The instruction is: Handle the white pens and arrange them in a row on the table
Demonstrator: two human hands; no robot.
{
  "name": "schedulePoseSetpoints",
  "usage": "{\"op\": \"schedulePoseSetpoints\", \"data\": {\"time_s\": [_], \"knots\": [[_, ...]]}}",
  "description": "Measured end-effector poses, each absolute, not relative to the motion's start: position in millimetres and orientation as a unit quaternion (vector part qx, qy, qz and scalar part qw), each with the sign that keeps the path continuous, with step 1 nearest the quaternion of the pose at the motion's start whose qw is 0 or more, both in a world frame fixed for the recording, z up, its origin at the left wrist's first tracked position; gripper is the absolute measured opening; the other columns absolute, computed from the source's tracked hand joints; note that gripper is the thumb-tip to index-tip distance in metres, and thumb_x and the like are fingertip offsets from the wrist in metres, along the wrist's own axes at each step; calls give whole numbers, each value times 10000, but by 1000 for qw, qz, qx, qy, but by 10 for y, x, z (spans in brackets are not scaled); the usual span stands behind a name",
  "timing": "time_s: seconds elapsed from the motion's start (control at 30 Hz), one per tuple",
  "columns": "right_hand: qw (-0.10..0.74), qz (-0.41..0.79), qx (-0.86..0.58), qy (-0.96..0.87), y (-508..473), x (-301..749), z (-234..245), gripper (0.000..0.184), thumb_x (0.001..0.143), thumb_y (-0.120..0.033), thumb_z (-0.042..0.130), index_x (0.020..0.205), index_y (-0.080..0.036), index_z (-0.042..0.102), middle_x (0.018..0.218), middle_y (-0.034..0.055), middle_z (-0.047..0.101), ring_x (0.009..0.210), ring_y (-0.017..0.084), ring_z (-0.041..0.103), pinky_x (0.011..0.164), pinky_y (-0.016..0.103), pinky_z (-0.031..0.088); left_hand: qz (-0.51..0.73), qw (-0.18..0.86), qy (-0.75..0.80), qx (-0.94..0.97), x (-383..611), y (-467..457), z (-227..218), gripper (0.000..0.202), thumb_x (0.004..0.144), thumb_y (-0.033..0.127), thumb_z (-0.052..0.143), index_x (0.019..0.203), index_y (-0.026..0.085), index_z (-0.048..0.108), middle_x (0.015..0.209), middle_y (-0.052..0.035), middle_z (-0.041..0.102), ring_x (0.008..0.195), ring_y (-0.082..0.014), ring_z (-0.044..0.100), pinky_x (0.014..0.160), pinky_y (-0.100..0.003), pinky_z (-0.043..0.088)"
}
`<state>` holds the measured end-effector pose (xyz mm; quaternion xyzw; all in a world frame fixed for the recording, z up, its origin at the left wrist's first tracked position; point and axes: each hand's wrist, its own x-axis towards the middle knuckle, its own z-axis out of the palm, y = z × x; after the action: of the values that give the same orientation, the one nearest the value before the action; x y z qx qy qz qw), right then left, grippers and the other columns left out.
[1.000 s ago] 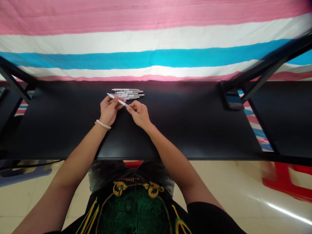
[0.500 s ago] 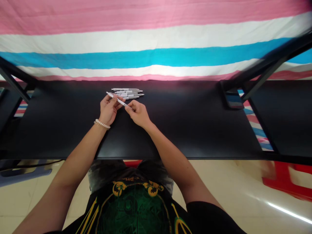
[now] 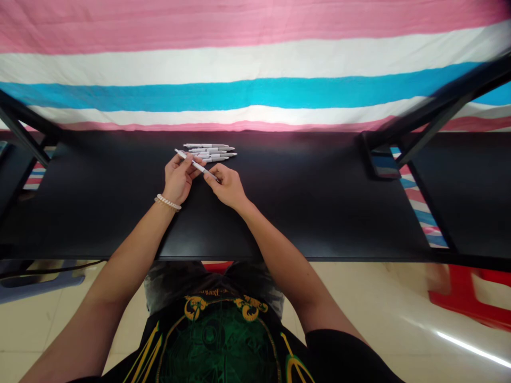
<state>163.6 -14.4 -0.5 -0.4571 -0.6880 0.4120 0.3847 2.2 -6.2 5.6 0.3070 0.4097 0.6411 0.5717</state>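
A white pen (image 3: 199, 167) slants between my two hands, its upper left end poking out past the fingers. My left hand (image 3: 178, 178), with a pale beaded band (image 3: 168, 202) at the wrist, grips its barrel between thumb and fingers. The lower right end, with a grey section, is pinched by my right hand (image 3: 227, 184), whose fingers partly hide the tip. Just beyond my hands, several similar white pens (image 3: 209, 151) lie side by side on the black table (image 3: 311, 202), tips to the right.
Black metal braces (image 3: 435, 114) rise at both sides of the table. Behind it hangs a striped cloth (image 3: 255, 93) in pink, white and blue. A red stool (image 3: 467, 298) stands on the floor at right, a grey-blue one (image 3: 43, 284) at left.
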Motion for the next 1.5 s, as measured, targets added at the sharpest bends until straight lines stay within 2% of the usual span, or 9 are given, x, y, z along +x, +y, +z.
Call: {"op": "schedulePoseSetpoints", "data": {"time_s": [0.77, 1.0, 1.5], "knots": [[366, 392, -466, -704, -151, 1624, 1, 283, 937, -462, 589, 811, -209, 570, 628, -33, 540, 575, 117, 445, 579, 266, 305, 637, 567, 428, 300, 36, -58, 93, 189, 855, 322, 770, 869, 198, 627, 838, -21, 736, 807, -155, 747, 790, -269, 610], [366, 386, -467, -706, -164, 1619, 18, 259, 927, -430, 602, 793, -212, 558, 601, -44, 516, 548, 110, 417, 570, 269, 285, 634, 570, 430, 297, 37, -53, 91, 208, 851, 325, 779, 867, 196, 618, 830, -21, 727, 795, -160, 748, 783, -276, 606], [353, 389, -473, -707, -174, 1615, 31, 258, 920, -432, 602, 792, -214, 552, 619, -38, 554, 561, 113, 435, 580, 268, 303, 629, 568, 437, 302, 39, -54, 89, 205, 860, 331, 771, 861, 198, 615, 814, -17, 723, 773, -158, 744, 745, -267, 603]]}}
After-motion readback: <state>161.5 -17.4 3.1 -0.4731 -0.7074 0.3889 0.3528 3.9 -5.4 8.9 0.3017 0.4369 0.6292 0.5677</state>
